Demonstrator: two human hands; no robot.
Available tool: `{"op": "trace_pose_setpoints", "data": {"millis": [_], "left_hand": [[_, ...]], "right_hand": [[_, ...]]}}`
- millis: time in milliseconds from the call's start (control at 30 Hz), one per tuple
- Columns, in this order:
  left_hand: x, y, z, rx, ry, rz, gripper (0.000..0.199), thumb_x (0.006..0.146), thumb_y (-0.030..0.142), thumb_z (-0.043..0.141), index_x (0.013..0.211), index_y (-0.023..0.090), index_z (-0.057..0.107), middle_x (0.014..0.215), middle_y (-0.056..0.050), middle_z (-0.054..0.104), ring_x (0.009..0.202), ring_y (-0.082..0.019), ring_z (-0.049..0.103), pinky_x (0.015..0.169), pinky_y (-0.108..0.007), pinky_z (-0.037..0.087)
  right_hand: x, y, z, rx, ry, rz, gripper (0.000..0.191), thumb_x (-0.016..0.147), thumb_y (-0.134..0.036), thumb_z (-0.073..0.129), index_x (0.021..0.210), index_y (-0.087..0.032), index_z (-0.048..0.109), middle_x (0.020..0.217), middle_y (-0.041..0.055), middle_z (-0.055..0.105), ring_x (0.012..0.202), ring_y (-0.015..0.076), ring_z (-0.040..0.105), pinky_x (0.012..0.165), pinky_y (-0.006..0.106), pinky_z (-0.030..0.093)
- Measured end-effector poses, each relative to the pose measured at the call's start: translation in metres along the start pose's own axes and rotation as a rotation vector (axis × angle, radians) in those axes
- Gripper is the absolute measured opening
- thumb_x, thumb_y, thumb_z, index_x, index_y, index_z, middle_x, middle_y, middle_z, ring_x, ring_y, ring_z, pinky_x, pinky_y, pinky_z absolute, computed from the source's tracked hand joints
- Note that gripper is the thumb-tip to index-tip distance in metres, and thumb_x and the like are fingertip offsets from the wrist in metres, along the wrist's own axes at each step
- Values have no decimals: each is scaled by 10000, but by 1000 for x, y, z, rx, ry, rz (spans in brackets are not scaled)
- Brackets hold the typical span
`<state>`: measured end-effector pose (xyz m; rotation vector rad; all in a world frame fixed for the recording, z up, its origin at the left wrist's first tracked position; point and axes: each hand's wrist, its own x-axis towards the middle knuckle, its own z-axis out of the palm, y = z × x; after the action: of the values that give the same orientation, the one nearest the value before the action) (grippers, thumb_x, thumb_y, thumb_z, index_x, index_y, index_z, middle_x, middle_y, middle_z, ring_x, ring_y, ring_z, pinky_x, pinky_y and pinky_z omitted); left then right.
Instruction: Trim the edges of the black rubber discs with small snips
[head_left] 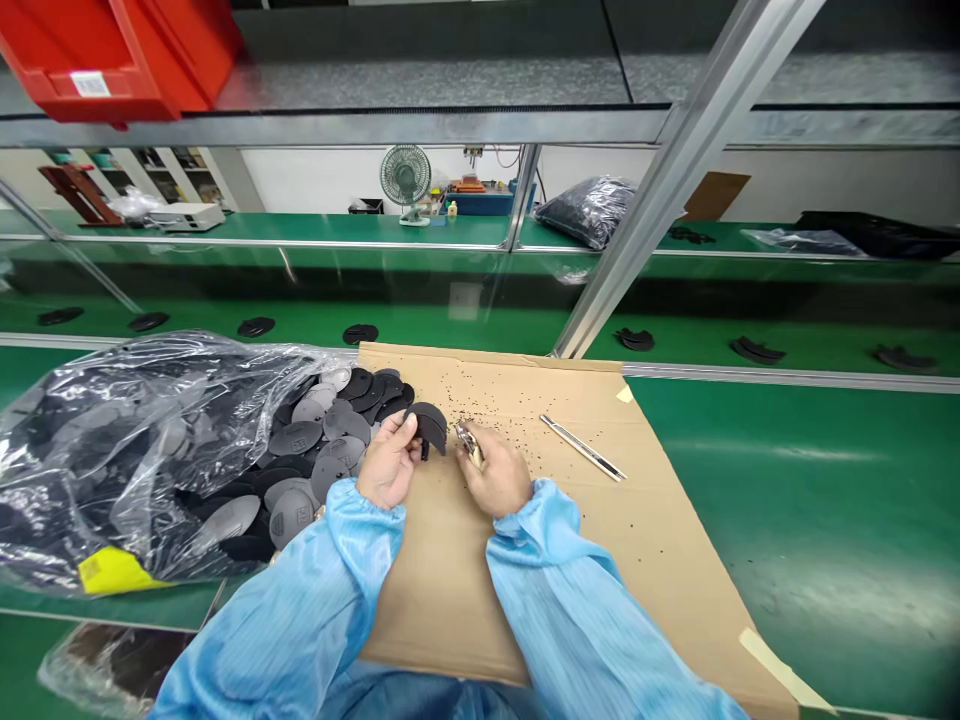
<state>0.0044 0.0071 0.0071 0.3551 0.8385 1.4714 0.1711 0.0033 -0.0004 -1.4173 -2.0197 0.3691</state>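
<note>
Between the fingers of my left hand (390, 462) is a curved black plastic part (429, 422), raised over the cardboard sheet (442, 590). My right hand (496, 472) is closed around a small pair of nippers (470, 444), whose metal jaws point toward the part with a small gap between them. Tiny black scraps (487, 405) lie scattered on the cardboard around and beyond my hands. A utility knife (583, 447) rests on the sheet to the right. Left of my left hand, many loose black and grey oval parts (296, 437) spill from a clear plastic bag (142, 450).
Black parts (361, 334) sit spaced along the green belt (450, 290) behind the cardboard. A slanted metal post (675, 190) rises at right. An orange-red bin (120, 60) hangs overhead at left. A small fan (406, 180) stands on the far bench.
</note>
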Motion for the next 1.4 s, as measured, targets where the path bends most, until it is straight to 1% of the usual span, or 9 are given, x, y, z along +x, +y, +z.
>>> {"op": "trace_pose_setpoints", "data": {"millis": [67, 133, 267, 367, 600, 767, 1067, 1233, 1400], "left_hand": [[0, 1, 1, -57, -16, -29, 336, 649, 212, 806, 879, 172, 563, 798, -2, 619, 662, -95, 585, 538, -187, 451], [-1, 3, 1, -69, -51, -93, 311, 691, 225, 777, 919, 186, 569, 784, -1, 607, 644, -103, 581, 504, -188, 442], [-2, 7, -1, -51, -155, -229, 278, 760, 228, 711, 1000, 167, 586, 673, 36, 503, 411, -20, 369, 341, -132, 259], [-1, 6, -3, -32, -207, -273, 200, 780, 205, 675, 955, 144, 598, 656, 40, 490, 368, -6, 291, 318, -132, 221], [-2, 4, -3, 50, -244, -294, 219, 752, 231, 703, 935, 140, 625, 609, 49, 487, 331, 2, 264, 307, -137, 184], [-4, 6, -3, 89, -243, -313, 246, 728, 238, 725, 934, 148, 627, 609, 46, 497, 328, -1, 287, 309, -140, 176], [-5, 4, -2, 119, -279, -276, 315, 655, 252, 780, 903, 124, 634, 613, 29, 520, 332, 2, 301, 321, -144, 160], [-3, 2, -4, 143, -256, -261, 326, 648, 284, 789, 890, 126, 638, 582, 26, 518, 333, -2, 297, 322, -143, 156], [-2, 0, -5, 187, -218, -250, 383, 602, 310, 823, 875, 117, 637, 560, 22, 517, 356, -13, 319, 317, -140, 174]], "right_hand": [[-1, -2, 0, -7, -34, -32, 350, 839, -227, 542, 1186, -206, 584, 1102, 74, 656, 1014, 230, 600, 902, 341, 467], [-3, -5, 0, -16, -71, -79, 362, 834, -224, 549, 1195, -208, 573, 1084, 72, 657, 1000, 230, 599, 889, 336, 467], [-6, -10, 0, -59, -150, -168, 378, 845, -226, 543, 1221, -197, 554, 1051, 77, 652, 955, 228, 600, 852, 321, 468], [-6, -13, -1, -105, -203, -194, 375, 855, -234, 540, 1228, -199, 551, 1049, 80, 650, 941, 227, 603, 839, 311, 463], [-6, -19, -6, -153, -288, -194, 347, 875, -257, 512, 1218, -214, 545, 1039, 72, 658, 927, 215, 613, 797, 280, 444], [-5, -21, -9, -163, -350, -186, 328, 877, -265, 500, 1197, -220, 557, 970, 59, 667, 885, 205, 618, 746, 267, 428], [-4, -23, -14, -136, -394, -172, 296, 862, -237, 494, 1143, -245, 586, 954, 42, 676, 869, 198, 624, 700, 251, 403], [-4, -22, -14, -98, -408, -168, 287, 836, -207, 512, 1105, -248, 602, 969, 35, 682, 892, 193, 627, 715, 245, 407], [-3, -22, -14, -171, -436, -155, 381, 790, -145, 505, 1145, -252, 594, 999, 43, 689, 893, 210, 636, 706, 266, 415]]}}
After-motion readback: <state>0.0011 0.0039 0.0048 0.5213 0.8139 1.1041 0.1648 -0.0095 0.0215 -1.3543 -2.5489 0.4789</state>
